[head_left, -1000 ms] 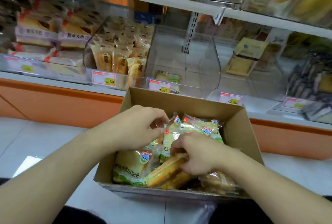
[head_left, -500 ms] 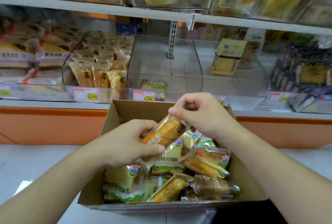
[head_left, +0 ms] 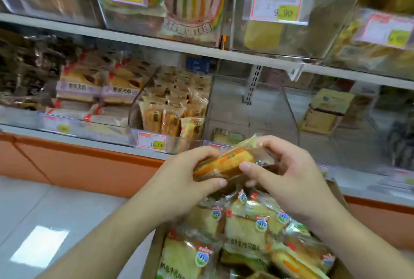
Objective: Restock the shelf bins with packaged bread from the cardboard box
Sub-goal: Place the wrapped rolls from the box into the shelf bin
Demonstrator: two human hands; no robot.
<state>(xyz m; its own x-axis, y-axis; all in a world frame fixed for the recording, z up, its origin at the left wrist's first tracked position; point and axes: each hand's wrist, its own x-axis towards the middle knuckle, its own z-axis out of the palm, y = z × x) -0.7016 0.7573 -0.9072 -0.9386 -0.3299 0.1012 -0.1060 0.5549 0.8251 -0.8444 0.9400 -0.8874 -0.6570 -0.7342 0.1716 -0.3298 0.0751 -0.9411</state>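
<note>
Both hands, the left hand (head_left: 179, 178) and right hand (head_left: 289, 180), hold one orange-wrapped bread pack (head_left: 226, 162) above the brown cardboard box (head_left: 152, 254), each grip pinching one end, probably to steady it before the nearly bare clear plastic bin (head_left: 253, 110).

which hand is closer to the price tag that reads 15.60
Left. The left hand grips the bread packet just below and right of that price tag; the right hand holds the packet's other end, farther right.

Orange-wrapped bread packet (head_left: 226, 163) tilted above the bread-filled cardboard box (head_left: 152, 256)
</note>
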